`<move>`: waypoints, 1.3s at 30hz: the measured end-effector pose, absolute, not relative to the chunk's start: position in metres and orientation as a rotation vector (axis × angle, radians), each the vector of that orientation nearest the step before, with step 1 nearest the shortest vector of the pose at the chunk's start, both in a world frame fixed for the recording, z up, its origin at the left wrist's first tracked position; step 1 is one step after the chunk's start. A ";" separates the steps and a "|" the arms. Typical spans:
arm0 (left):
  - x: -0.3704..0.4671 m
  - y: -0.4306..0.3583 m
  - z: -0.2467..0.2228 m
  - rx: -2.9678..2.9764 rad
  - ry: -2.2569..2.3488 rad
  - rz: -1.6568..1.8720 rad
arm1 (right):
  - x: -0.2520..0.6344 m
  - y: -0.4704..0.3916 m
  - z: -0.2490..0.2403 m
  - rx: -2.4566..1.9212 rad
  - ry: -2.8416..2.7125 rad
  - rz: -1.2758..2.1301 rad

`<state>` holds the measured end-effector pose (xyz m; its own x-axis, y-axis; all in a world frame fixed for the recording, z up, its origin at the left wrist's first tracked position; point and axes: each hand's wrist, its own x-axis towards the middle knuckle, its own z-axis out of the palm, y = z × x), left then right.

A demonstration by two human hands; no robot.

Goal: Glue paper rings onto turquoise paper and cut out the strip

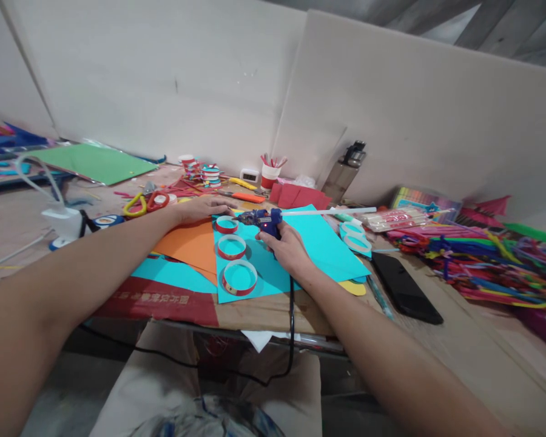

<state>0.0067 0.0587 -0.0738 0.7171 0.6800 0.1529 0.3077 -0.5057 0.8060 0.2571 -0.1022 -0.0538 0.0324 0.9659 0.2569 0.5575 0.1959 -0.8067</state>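
Note:
My right hand (291,247) is wrapped around the handle of a blue hot glue gun (268,223). A red light shows on its body, and a long white glue stick (330,212) sticks out of the back. The nozzle points left, close to the farthest of three red-and-white paper rings. Those rings, the far one (227,225), the middle one (232,247) and the near one (239,278), stand in a row on a turquoise sheet (277,273). My left hand (202,208) lies with fingers stretched out by the top left corner of that sheet, above orange paper (188,246).
To the right are a black phone (407,288) and a heap of colourful pipe cleaners (473,261). Scissors (136,205), a box cutter (243,196), red paper (300,196) and a bottle (346,173) lie or stand behind. The black cord (292,328) hangs over the table edge.

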 end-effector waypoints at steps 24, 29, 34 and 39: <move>0.014 0.057 -0.066 2.604 1.162 0.509 | 0.296 -0.088 -0.029 -1.321 -1.050 0.734; 0.011 0.054 -0.054 2.558 1.221 0.359 | 0.295 -0.086 -0.037 -1.314 -1.059 0.802; 0.008 0.050 -0.043 2.482 1.235 0.286 | 0.292 -0.084 -0.045 -1.343 -1.067 0.826; 0.010 0.051 -0.042 2.424 1.262 0.330 | 0.285 -0.082 -0.052 -1.388 -1.078 0.864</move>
<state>0.0101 0.0509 -0.0417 0.5676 0.8228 0.0291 0.7319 -0.5204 0.4398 0.2847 -0.0824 -0.0524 0.3143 0.9461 0.0788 0.1294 0.0395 -0.9908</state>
